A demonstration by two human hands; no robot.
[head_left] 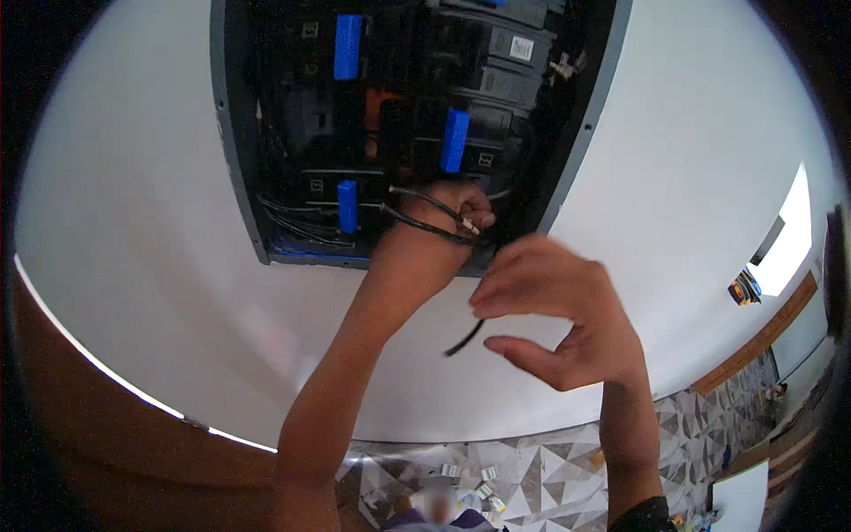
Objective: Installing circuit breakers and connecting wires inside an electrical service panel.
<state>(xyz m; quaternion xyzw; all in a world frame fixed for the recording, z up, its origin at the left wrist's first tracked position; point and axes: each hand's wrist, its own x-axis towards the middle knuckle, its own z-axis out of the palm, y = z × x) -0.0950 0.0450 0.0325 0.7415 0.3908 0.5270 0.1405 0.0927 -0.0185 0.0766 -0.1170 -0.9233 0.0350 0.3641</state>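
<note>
My left hand (452, 202) reaches into the lower part of a dark electrical panel box (235, 160). Its fingers are curled closed around black wires (425, 225), whose loose ends lie back across my wrist. A pale band sits on one wire beside the fingers. Just below the box's lower edge, my right hand (567, 310) is raised with thumb and fingers apart, slightly blurred. A black wire end (464, 341) shows below its fingertips; the rest of that wire is hidden behind the fingers, and I see no grip on it.
Inside the box are black circuit breakers (510, 84), blue blocks (455, 140) and bundled wires (301, 226) at the lower left. A white wall (142, 213) surrounds it. Below lie a patterned tile floor (541, 470), small boxes (486, 490) and a white board (741, 496).
</note>
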